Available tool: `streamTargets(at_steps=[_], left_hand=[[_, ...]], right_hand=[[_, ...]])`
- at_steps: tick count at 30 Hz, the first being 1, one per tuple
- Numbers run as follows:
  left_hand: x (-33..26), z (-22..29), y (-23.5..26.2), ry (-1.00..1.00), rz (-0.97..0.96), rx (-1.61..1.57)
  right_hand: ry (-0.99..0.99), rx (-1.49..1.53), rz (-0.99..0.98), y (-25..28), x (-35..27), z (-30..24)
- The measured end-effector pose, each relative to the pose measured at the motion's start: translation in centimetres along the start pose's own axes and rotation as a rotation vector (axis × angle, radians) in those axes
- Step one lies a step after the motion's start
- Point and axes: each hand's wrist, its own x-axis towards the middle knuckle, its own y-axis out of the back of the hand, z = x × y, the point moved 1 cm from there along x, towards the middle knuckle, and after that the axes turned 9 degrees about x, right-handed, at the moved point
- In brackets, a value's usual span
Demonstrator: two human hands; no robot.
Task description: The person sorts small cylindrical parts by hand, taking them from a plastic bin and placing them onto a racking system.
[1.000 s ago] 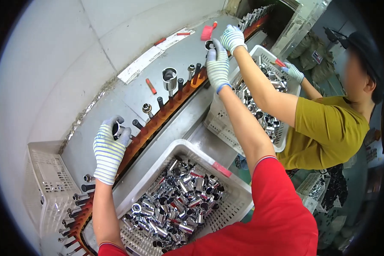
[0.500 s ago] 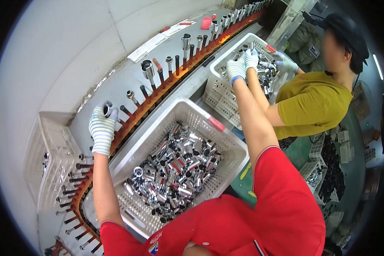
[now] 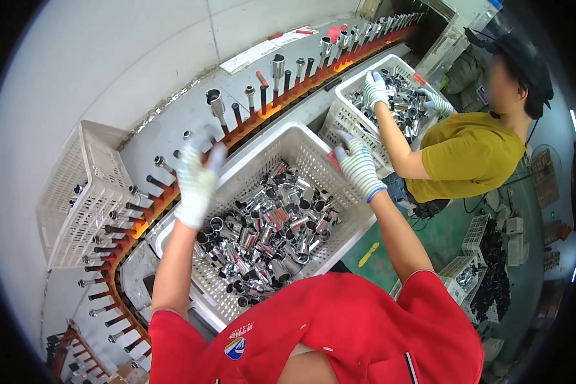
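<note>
My left hand (image 3: 197, 182), in a striped glove, is raised over the left rim of the near crate, beside the conveyor posts. Motion smears its fingers; whether it holds anything is unclear. My right hand (image 3: 361, 168), gloved alike, hovers by the near crate's far right corner, fingers spread and nothing in them. Between my arms stands the near white perforated crate (image 3: 288, 130), with a heap of shiny chrome tubular parts (image 3: 269, 224) in it. Along the curved conveyor (image 3: 242, 132) stand upright posts, some bare and black-topped, others topped with chrome pieces such as a wide cup (image 3: 215, 101).
At the right a co-worker (image 3: 473, 150) in an olive shirt has both gloved hands at a second crate (image 3: 358, 115) of chrome parts. Another white crate (image 3: 99, 173) stands against the wall at left. Further crates (image 3: 457, 272) sit on the green floor.
My right hand has come back from the co-worker's crate to the near crate's corner, its fingers now spread. My left hand has moved right, away from the post where it gripped a chrome part.
</note>
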Motion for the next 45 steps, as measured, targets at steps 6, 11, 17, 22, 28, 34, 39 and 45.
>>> streamTargets(at_steps=[6, 11, 17, 22, 28, 34, 39, 45], left_hand=[[12.4, -10.1, -5.5, 0.01, 0.144, 0.275], [19.9, -10.9, -3.7, 0.21, -0.209, 0.135], [20.8, -3.2, -8.1, -0.067, -0.541, 0.35], [12.4, -0.3, -6.4, -0.168, -0.442, 0.606], [-1.0, 2.7, -5.3, -0.201, -1.201, 0.079], [5.2, 1.0, -4.8, 0.002, -0.467, 0.002], [15.9, 0.4, -10.0, -0.144, 0.139, 0.204], [16.0, -4.9, -11.2, 0.222, 0.003, 0.001]], right_hand=[[-0.036, 0.074, -0.011, -0.4, 1.4, 1.3], [-0.081, 0.132, -0.039, -2.0, 6.9, 2.6], [-0.04, 0.175, 0.196, -1.2, 18.6, 7.0], [-0.056, 0.156, 0.172, -2.6, 24.5, 3.5], [-0.097, 0.384, 0.163, -7.8, 23.3, 4.5], [0.174, 0.215, 0.22, -9.3, 27.0, -2.0], [0.067, 0.022, -0.177, -12.5, 32.7, -5.3], [-0.219, 1.003, -0.054, -10.6, 14.6, -6.3]])
